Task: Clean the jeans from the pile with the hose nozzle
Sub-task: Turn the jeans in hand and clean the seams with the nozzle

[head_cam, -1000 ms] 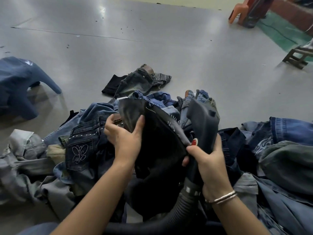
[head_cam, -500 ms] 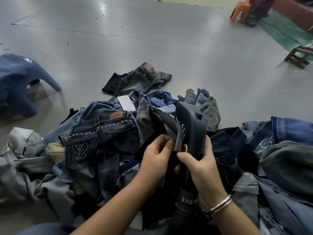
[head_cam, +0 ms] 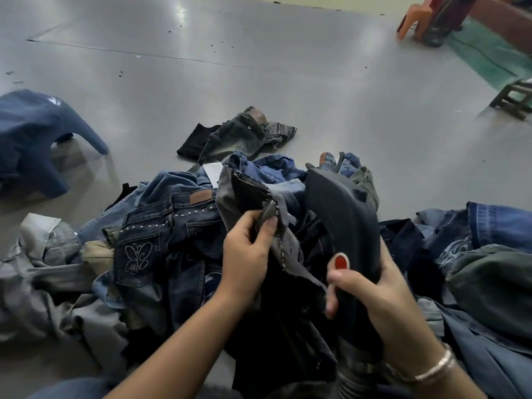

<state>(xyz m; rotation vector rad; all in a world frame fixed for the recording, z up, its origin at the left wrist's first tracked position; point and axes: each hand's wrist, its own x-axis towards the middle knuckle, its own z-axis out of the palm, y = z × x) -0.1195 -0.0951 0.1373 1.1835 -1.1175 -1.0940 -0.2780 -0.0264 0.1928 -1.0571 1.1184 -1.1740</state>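
A pile of jeans [head_cam: 161,243] covers the floor in front of me. My left hand [head_cam: 247,254] grips a dark grey-black pair of jeans [head_cam: 244,191] by a stitched edge, lifted above the pile. My right hand [head_cam: 371,292] wraps around the dark hose nozzle [head_cam: 342,208], whose wide head stands upright just right of the held fabric. The ribbed hose [head_cam: 354,378] runs down from the nozzle below my right wrist. Part of the held jeans hangs between my two hands, and its lower end is lost in the dark heap.
A separate dark pair of jeans [head_cam: 239,136] lies alone on the grey floor beyond the pile. A blue plastic stool [head_cam: 31,139] stands at the left. An orange chair [head_cam: 414,21] and a low wooden stool [head_cam: 515,99] stand at the far right.
My left hand has shifted left and up, opening out the dark jeans' edge away from the nozzle. My right hand keeps its grip on the nozzle, lower on its body.
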